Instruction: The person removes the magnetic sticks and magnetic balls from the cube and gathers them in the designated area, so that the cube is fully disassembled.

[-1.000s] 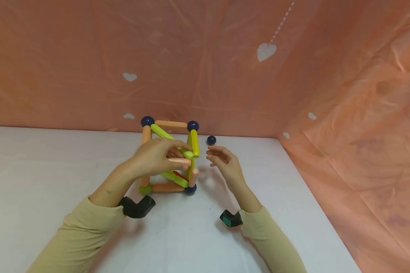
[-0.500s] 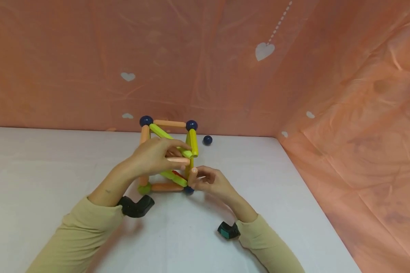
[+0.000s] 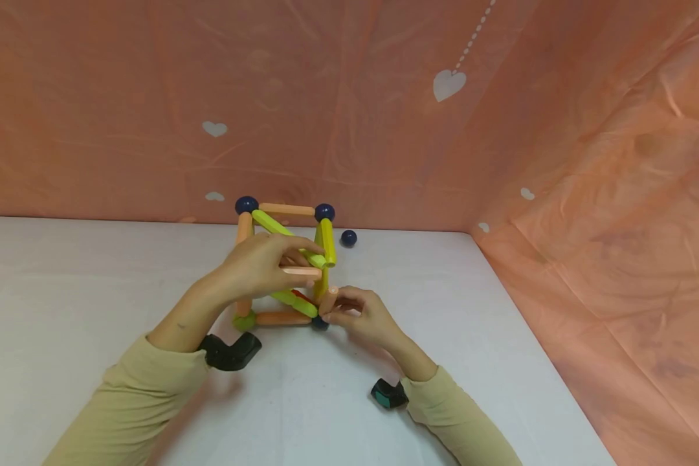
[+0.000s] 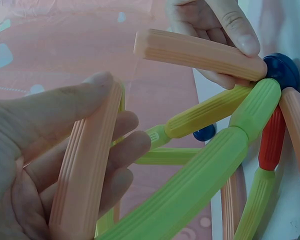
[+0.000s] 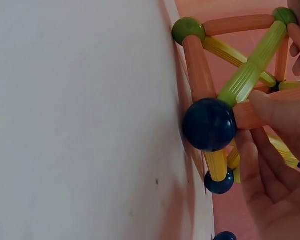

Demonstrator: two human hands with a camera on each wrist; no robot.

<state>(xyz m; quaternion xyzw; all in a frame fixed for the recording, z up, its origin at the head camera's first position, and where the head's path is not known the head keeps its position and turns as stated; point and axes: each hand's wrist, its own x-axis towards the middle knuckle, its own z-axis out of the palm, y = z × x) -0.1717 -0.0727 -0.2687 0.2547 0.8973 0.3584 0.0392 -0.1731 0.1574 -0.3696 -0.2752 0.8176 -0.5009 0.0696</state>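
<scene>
A frame of ribbed rods and balls stands on the table. My left hand (image 3: 262,262) reaches across its near side and pinches a peach rod (image 4: 85,175) between thumb and fingers. At the frame's near right corner, my right hand (image 3: 364,317) pinches an upright peach rod (image 4: 200,52) low down. That rod's lower end meets a dark blue ball (image 5: 210,125), from which a light green rod (image 4: 190,175), a yellow rod (image 4: 210,112) and a red rod (image 4: 272,137) also spread. A green ball (image 3: 244,321) forms the near left corner.
A loose dark blue ball (image 3: 349,238) lies right of the frame, near the table's back edge. Two more dark blue balls top the far side, joined by a peach rod (image 3: 287,209). Pink cloth (image 3: 349,116) with pale hearts hangs behind the white table (image 3: 472,414).
My right hand has moved down and left from beside the loose ball and now pinches the upright peach rod. My left hand has kept its hold and hardly moved.
</scene>
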